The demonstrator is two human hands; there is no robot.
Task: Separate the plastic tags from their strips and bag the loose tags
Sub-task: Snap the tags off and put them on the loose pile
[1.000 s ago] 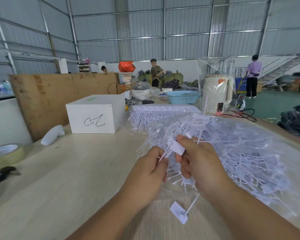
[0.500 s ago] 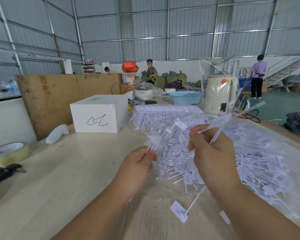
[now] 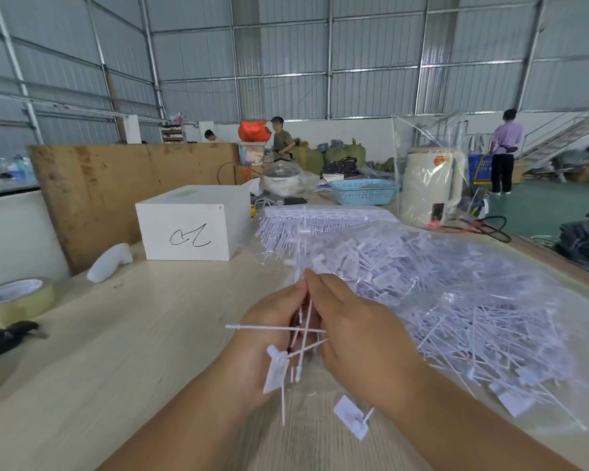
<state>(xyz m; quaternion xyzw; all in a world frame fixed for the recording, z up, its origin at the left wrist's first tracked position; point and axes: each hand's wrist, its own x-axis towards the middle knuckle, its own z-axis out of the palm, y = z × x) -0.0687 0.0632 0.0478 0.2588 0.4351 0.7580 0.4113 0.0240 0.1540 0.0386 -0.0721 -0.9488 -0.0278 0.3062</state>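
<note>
The table (image 3: 123, 351) was pale wood-grain laminate, smooth and matt. On the right lay a clear, glossy, crinkled plastic bag (image 3: 490, 300) of white matt plastic tags (image 3: 422, 277); both hands (image 3: 323, 334) pinched a few thin white plastic tags (image 3: 279, 368). The far white box (image 3: 187, 226) looked like smooth matt card. A rough, stained plywood board (image 3: 116, 178) stood behind it. The tape roll (image 3: 14, 300) at left was glossy, the basket (image 3: 363, 192) perforated blue plastic, the walls (image 3: 354, 56) ribbed sheet metal
</note>
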